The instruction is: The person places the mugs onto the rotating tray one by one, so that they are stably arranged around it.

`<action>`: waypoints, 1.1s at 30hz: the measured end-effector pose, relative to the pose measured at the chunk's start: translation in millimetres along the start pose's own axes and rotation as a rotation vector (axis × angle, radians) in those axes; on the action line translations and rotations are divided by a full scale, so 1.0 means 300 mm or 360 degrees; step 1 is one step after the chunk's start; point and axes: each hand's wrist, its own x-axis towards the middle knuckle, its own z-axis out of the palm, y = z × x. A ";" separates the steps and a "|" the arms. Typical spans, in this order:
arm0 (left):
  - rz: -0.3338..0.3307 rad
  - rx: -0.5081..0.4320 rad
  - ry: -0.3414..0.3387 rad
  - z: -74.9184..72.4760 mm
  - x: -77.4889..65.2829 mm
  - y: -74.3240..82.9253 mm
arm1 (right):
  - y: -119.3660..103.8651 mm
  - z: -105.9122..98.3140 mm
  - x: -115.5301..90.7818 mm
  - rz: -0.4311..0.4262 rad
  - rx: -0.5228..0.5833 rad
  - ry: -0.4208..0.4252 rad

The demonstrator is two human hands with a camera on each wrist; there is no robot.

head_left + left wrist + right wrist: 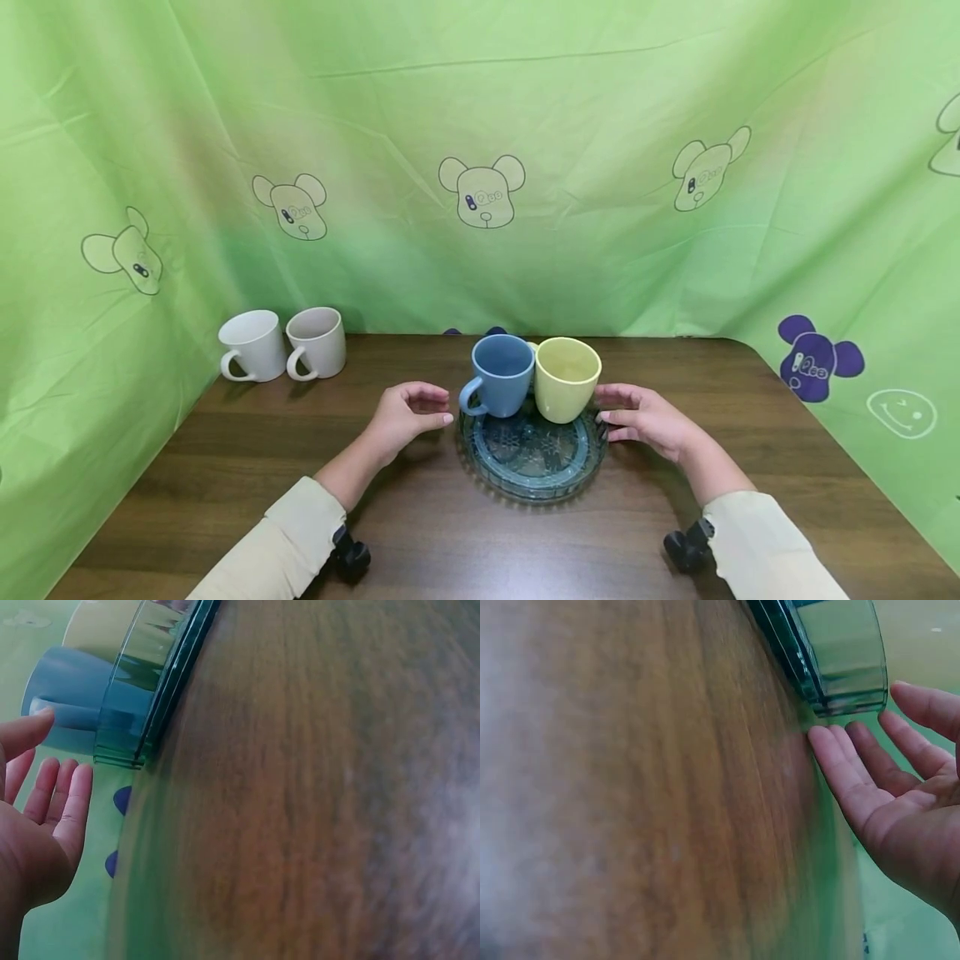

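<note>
Head view faces forward and down; nearer wrist views share the glass tray [531,454].

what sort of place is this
Probably a makeshift filming booth: a green printed cloth hangs behind a wood-grain table, and black wrist-worn devices suggest a recording setup.

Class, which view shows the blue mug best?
The head view: the blue mug clearly shows its handle and open top. The left wrist view shows its side, partly behind the tray; the right wrist view doesn't show it.
</note>
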 end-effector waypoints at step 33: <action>0.0153 -0.0232 0.0064 -0.118 -0.061 -0.025 | 0.029 0.008 -0.017 0.0008 0.0088 0.0050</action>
